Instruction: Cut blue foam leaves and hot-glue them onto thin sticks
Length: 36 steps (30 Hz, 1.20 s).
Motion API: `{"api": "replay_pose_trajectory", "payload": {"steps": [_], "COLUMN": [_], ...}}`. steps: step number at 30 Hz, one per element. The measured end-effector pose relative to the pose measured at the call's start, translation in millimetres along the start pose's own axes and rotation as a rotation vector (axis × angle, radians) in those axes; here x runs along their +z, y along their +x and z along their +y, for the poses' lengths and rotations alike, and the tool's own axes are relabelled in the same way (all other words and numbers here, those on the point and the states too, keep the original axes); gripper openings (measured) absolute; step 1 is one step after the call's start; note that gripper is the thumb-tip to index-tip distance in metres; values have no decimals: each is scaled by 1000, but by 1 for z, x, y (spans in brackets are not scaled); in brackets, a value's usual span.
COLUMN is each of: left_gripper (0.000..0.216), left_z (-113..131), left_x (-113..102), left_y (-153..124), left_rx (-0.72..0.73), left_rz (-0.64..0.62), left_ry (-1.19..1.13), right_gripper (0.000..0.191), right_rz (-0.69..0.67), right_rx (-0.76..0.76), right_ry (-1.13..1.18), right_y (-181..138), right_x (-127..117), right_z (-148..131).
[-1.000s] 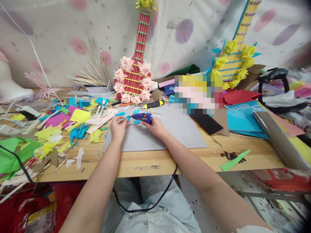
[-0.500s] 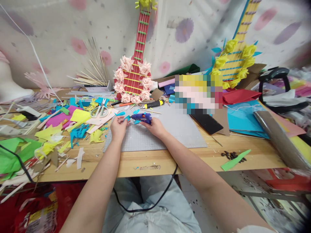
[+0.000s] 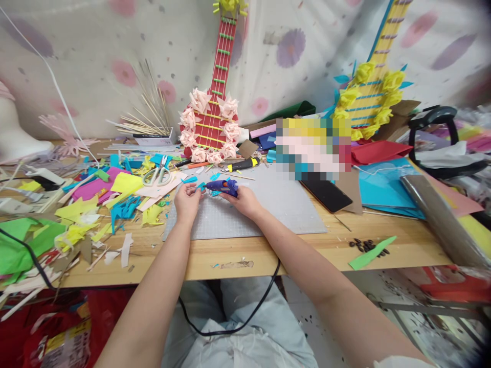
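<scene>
My right hand (image 3: pixel 245 202) is wrapped round a blue glue gun (image 3: pixel 222 187), its nozzle pointing left. Between the fingertips of my left hand (image 3: pixel 187 200) is a small blue paper piece (image 3: pixel 201 187), right by the nozzle. Whether the nozzle touches the paper, I cannot tell. More blue paper pieces lie on the grey cutting mat (image 3: pixel 284 214) behind my hands; one blue piece (image 3: pixel 189 179) sits just past my left fingers. The black cord (image 3: pixel 245 327) loops down across my lap.
Paper scraps and scissors (image 3: pixel 157 176) cover the left side. A red paper guitar with pink flowers (image 3: pixel 209 125) leans at the back, a yellow-and-black cutter (image 3: pixel 244 164) before it. On the right lie a phone (image 3: pixel 326 193), dark beads (image 3: pixel 368 246) and a green paper strip (image 3: pixel 372 253).
The glue gun has shifted slightly left and down, its nozzle now closer to the blue paper in my left fingers. My left hand has hardly moved.
</scene>
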<state>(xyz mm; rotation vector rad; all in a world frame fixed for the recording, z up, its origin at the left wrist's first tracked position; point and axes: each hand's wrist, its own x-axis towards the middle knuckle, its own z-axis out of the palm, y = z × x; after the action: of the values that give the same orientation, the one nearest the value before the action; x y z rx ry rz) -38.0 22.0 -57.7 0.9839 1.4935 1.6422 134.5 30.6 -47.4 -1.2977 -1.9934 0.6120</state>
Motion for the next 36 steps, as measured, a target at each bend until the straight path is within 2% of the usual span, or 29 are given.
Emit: {"api": "replay_pose_trajectory", "payload": {"steps": [5, 19, 24, 29, 33, 36], "left_gripper": [19, 20, 17, 18, 20, 23], "left_z": [2, 0, 2, 3, 4, 5], "left_x": [0, 0, 0, 1, 0, -1], "left_y": [-1, 0, -2, -3, -4, -4], "left_rx": [-10, -3, -19, -5, 6, -7], "left_rz": [-4, -1, -4, -7, -35, -53], "left_ry": [5, -2, -17, -28, -42, -61], "right_gripper": [38, 39, 40, 38, 40, 44], "right_rz": [30, -23, 25, -10, 75, 156], "right_rx": [10, -19, 1, -33, 40, 142], "right_ry": [29, -36, -15, -11, -2, 23], "right_y": [0, 0, 1, 0, 4, 8], "right_x": [-1, -1, 0, 0, -5, -22], "right_z": [0, 0, 3, 3, 6, 18]}}
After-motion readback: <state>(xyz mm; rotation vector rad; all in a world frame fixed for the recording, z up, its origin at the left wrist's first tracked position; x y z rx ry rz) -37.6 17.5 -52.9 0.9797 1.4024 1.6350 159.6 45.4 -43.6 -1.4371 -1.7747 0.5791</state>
